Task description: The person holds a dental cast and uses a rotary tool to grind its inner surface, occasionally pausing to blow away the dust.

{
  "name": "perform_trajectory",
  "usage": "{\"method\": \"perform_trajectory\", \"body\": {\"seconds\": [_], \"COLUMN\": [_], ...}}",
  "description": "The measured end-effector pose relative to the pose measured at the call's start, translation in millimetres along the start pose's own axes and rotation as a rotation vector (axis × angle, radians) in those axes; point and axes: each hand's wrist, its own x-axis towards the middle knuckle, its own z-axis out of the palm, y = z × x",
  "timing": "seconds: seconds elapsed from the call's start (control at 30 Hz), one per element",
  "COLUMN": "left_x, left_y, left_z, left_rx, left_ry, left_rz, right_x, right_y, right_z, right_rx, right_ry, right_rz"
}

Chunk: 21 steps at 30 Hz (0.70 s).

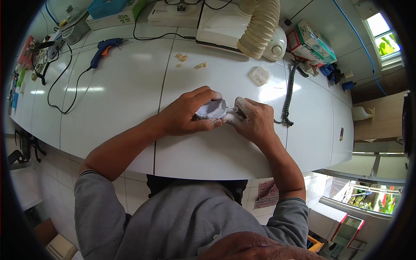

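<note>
A pale bluish-white plaster cast (211, 109), cup-shaped with a rough rim, is held above the table in my left hand (189, 112), thumb and fingers gripping its edges. My right hand (256, 120) is closed around a slim rotary handpiece (231, 109). Its thin metal tip points left at the cast's right edge; most of its body is hidden in the palm. White dust coats the fingertips of both hands. A black coiled cord (289, 97) comes down on the right and ends near my right wrist.
Small yellowish pieces (182, 57) lie beyond my hands, with a clear plastic box (260, 76) to the right. At the back stands a white machine (223, 28) with a ribbed hose (260, 28). A blue glue gun (105, 50) with its cable lies at left; boxes (313, 41) stand back right.
</note>
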Motion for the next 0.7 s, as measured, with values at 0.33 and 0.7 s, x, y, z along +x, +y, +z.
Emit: {"method": "perform_trajectory", "body": {"seconds": [0.33, 0.7], "left_x": [-0.1, -0.3], "left_y": [-1.4, -2.0], "left_z": [0.4, 0.4], "left_rx": [0.015, 0.008], "left_ry": [0.000, -0.005], "left_rz": [0.015, 0.001], "right_x": [0.7, 0.0], "right_y": [-1.9, -0.3], "right_z": [-2.9, -1.2], "right_rx": [-0.008, -0.042], "right_ry": [-0.008, -0.033], "right_rz": [0.037, 0.038]}}
